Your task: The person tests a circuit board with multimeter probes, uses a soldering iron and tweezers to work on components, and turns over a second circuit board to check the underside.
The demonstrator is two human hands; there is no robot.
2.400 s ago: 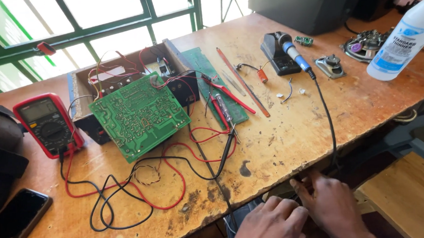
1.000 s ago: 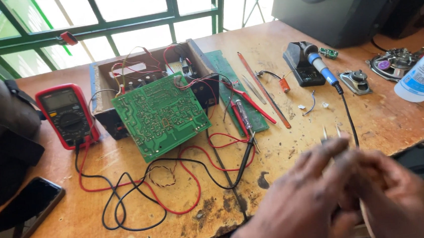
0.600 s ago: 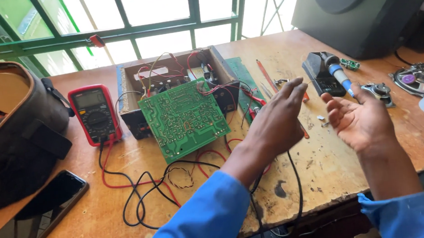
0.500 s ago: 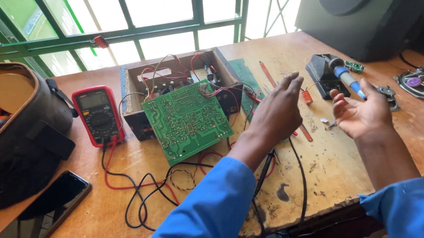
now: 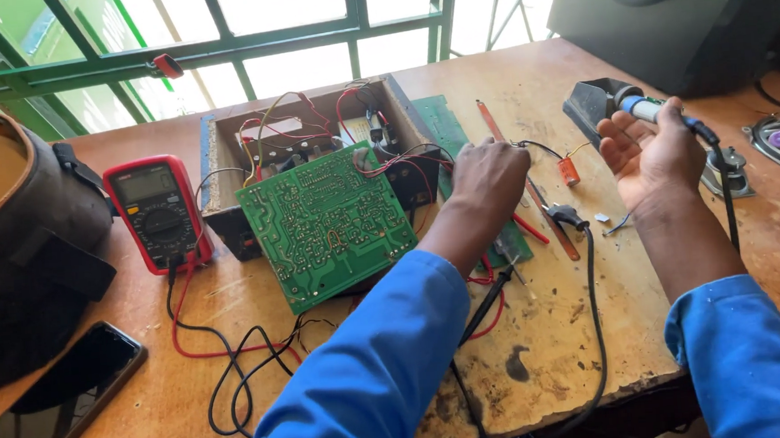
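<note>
A green circuit board (image 5: 326, 223) leans tilted against an open brown box (image 5: 221, 153) full of red and black wires. My left hand (image 5: 490, 177) rests knuckles up at the board's right edge, on the wires there. Its fingertips are curled under and hidden. My right hand (image 5: 649, 153) is palm up at the right. Its thumb and forefinger close loosely around the blue-and-white handle of a soldering iron (image 5: 646, 108). The iron's tip points into the black stand (image 5: 589, 103), and its black cable (image 5: 728, 204) hangs down past my wrist.
A red multimeter (image 5: 157, 211) lies left of the box, with its leads looping over the wooden table (image 5: 554, 345). A black bag (image 5: 22, 263) and a phone (image 5: 51, 403) sit at the left. Red-handled pliers (image 5: 537, 229), a dark speaker (image 5: 696, 10) and small parts are on the right.
Both hands rose from the table's near edge. The left moved onto the wires beside the board, and the right reached out to the soldering iron and closed on its handle.
</note>
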